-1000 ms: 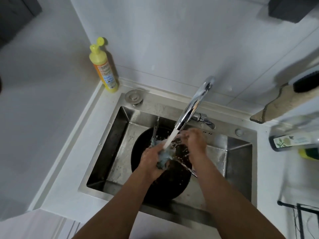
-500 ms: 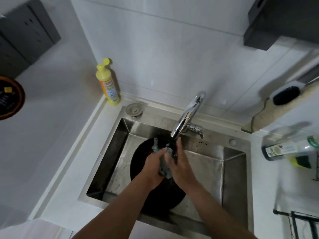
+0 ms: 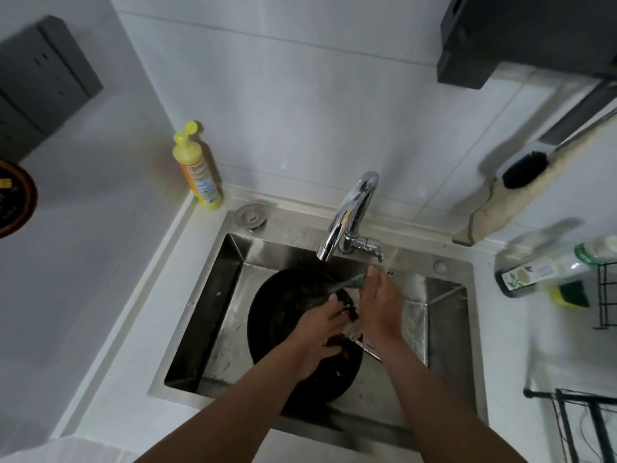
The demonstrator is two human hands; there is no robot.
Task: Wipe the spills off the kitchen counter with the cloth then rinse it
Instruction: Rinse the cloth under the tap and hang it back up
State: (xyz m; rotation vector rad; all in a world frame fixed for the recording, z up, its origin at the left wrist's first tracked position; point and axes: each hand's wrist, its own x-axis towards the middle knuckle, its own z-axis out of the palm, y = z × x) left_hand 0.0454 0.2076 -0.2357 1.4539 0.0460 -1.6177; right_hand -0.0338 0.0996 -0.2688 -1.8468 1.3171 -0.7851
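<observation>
A steel sink (image 3: 213,315) is seen from above, set into a white counter (image 3: 110,329) that runs along a white tiled wall. Open counter lies to the left of the sink; a narrow strip of steel rim separates the basin from the wall behind. Inside the basin a round black pan (image 3: 283,302) fills most of the floor, leaving bare steel at the left and right walls. Over the pan, both hands are held together below the spout of a chrome faucet (image 3: 350,215). The wet cloth (image 3: 350,285), grey and twisted, is stretched between them. The left hand (image 3: 320,332) is curled around the cloth's lower end. The right hand (image 3: 380,305) is raised beside it, its fingertips pinching the upper end of the cloth just under the spout.

At the back left corner of the counter a yellow bottle (image 3: 197,168) stands upright against the wall, with a round sink stopper (image 3: 249,216) lying on the rim near it. To the right of the sink, a blurred bottle (image 3: 547,265) lies beside a green-and-yellow sponge (image 3: 571,294) and a black wire rack (image 3: 604,295). A brush (image 3: 524,167) hangs on the wall above them.
</observation>
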